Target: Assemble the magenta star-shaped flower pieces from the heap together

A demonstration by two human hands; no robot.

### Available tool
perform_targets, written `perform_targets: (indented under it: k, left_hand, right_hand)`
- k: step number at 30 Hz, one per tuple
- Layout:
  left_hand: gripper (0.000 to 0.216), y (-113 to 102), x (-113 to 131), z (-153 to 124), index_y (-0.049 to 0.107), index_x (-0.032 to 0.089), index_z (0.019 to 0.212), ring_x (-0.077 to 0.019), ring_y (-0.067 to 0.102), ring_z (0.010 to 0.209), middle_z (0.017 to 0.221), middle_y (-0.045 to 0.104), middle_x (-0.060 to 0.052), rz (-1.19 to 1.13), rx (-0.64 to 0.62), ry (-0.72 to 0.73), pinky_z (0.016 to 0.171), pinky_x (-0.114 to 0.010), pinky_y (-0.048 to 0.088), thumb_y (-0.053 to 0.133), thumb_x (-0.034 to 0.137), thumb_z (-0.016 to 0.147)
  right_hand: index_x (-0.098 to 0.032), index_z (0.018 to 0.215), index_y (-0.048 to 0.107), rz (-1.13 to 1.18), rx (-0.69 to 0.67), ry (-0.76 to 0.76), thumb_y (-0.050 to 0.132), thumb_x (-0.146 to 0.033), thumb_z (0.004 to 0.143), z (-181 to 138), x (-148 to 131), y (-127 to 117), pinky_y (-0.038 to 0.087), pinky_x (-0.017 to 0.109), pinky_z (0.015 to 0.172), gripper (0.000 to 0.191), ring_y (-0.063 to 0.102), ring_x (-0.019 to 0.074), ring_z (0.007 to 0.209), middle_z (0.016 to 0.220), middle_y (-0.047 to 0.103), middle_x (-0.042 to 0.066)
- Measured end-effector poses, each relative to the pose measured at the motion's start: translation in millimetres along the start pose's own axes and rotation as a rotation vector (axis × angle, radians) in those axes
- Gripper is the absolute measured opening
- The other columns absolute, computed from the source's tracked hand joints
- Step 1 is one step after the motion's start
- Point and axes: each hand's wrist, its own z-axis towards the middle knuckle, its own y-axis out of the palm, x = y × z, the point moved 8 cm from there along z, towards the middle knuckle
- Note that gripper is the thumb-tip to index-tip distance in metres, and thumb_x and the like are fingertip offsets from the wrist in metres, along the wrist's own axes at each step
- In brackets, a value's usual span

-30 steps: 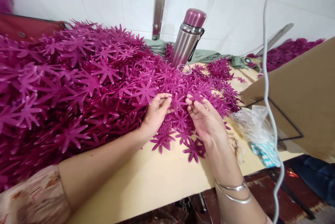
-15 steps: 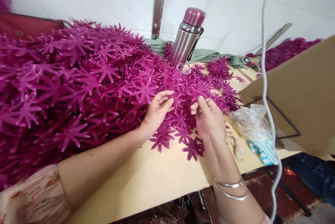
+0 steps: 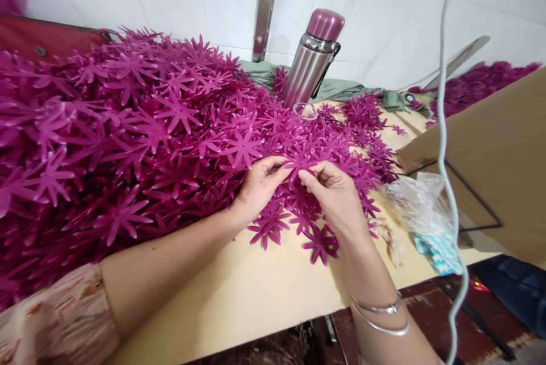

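Observation:
Between my two hands is a magenta, star-shaped flower piece point(image 3: 301, 165) with several narrow petals. My left hand point(image 3: 262, 186) pinches its left side between thumb and forefinger. My right hand point(image 3: 336, 191) pinches it from the right, with the thumb on top and two silver bangles on that wrist. Behind and to the left rises a large heap of the same flower pieces point(image 3: 140, 126). A few loose ones point(image 3: 319, 244) lie on the pale tabletop point(image 3: 251, 291) just below my hands.
A steel flask point(image 3: 311, 61) with a purple lid stands behind the heap, a clear ring point(image 3: 305, 111) at its base. To the right are a crumpled plastic bag point(image 3: 420, 200), a blue-and-white cloth point(image 3: 439, 252) and a cardboard box point(image 3: 482, 149). A white cable point(image 3: 443, 126) hangs in front.
My hands have come together, and the right hand has moved left and now also pinches the flower piece. The whole view has shifted slightly.

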Motion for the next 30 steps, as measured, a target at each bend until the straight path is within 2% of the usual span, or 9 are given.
perform_targets:
  k: [5,9,13,17,20,22,25,28,30]
  left_hand:
    - [0.018,0,1,0,0.076,0.018,0.087,-0.0151,0.067,0.085,0.090,0.077,-0.001,0.058,-0.009,0.025,0.087,-0.030,0.054,0.083,0.031,0.077]
    - [0.017,4,5,-1,0.078,0.018,0.087,-0.0170,0.069,0.088,0.091,0.077,-0.002,0.108,-0.040,0.040,0.088,-0.031,0.054,0.082,0.031,0.078]
    - [0.014,7,8,-2,0.079,0.019,0.087,-0.0170,0.068,0.088,0.092,0.078,-0.002,0.129,-0.051,0.050,0.090,-0.032,0.053,0.079,0.032,0.082]
    - [0.014,4,5,-2,0.079,0.019,0.089,-0.0157,0.066,0.085,0.091,0.078,-0.002,0.105,-0.023,0.032,0.089,-0.030,0.051,0.079,0.031,0.081]
    - [0.017,0,2,-2,0.079,0.018,0.091,-0.0151,0.066,0.083,0.090,0.077,-0.001,0.077,0.023,0.009,0.086,-0.029,0.051,0.079,0.031,0.080]
    - [0.016,0,2,-3,0.079,0.018,0.089,-0.0153,0.066,0.084,0.089,0.077,-0.001,0.069,0.018,0.004,0.086,-0.029,0.051,0.080,0.032,0.079]
    - [0.015,4,5,-4,0.079,0.019,0.086,-0.0149,0.065,0.085,0.088,0.076,-0.001,0.070,-0.018,-0.008,0.089,-0.030,0.051,0.080,0.033,0.080]
    - [0.014,6,7,-5,0.079,0.019,0.085,-0.0134,0.063,0.081,0.084,0.075,0.000,0.085,-0.051,-0.008,0.087,-0.029,0.050,0.078,0.033,0.082]
    - [0.015,7,7,-4,0.080,0.019,0.087,-0.0130,0.063,0.080,0.085,0.075,0.000,0.082,-0.066,0.006,0.085,-0.028,0.050,0.078,0.033,0.083]
  right_hand:
    - [-0.027,0.096,0.071,0.050,0.001,0.006,0.090,-0.035,0.073,0,0,0,0.052,0.028,0.076,0.031,0.064,0.0156,0.081,0.090,0.073,-0.003]
    - [-0.025,0.084,0.070,0.085,0.054,0.040,0.089,-0.037,0.074,1,6,-6,0.047,0.026,0.067,0.025,0.057,0.0137,0.068,0.074,0.066,-0.005]
    - [-0.023,0.081,0.071,0.054,0.078,0.052,0.081,-0.044,0.082,1,10,-9,0.044,0.028,0.067,0.023,0.053,0.0139,0.066,0.073,0.065,-0.004]
    - [-0.024,0.093,0.072,-0.094,0.183,-0.071,0.072,-0.043,0.091,-3,-7,-15,0.047,0.032,0.078,0.020,0.059,0.0172,0.079,0.087,0.069,0.000]
    - [-0.027,0.109,0.072,-0.284,0.249,-0.266,0.078,-0.040,0.087,-9,-32,-15,0.047,0.037,0.091,0.026,0.061,0.0218,0.099,0.109,0.068,0.004]
    - [-0.028,0.103,0.075,-0.446,0.221,-0.365,0.083,-0.037,0.082,-11,-42,-8,0.044,0.041,0.099,0.024,0.059,0.0251,0.107,0.110,0.066,0.005]
    - [-0.028,0.088,0.075,-0.576,0.182,-0.404,0.080,-0.031,0.084,-11,-43,-3,0.039,0.046,0.103,0.007,0.058,0.0270,0.107,0.102,0.066,0.005]
    - [-0.026,0.085,0.071,-0.498,0.162,-0.371,0.075,-0.029,0.088,-9,-36,-4,0.043,0.043,0.097,0.006,0.060,0.0249,0.102,0.100,0.066,0.004]
    - [-0.025,0.085,0.069,-0.393,0.134,-0.291,0.072,-0.032,0.091,-7,-28,-5,0.046,0.039,0.091,0.010,0.060,0.0225,0.095,0.095,0.065,0.003]
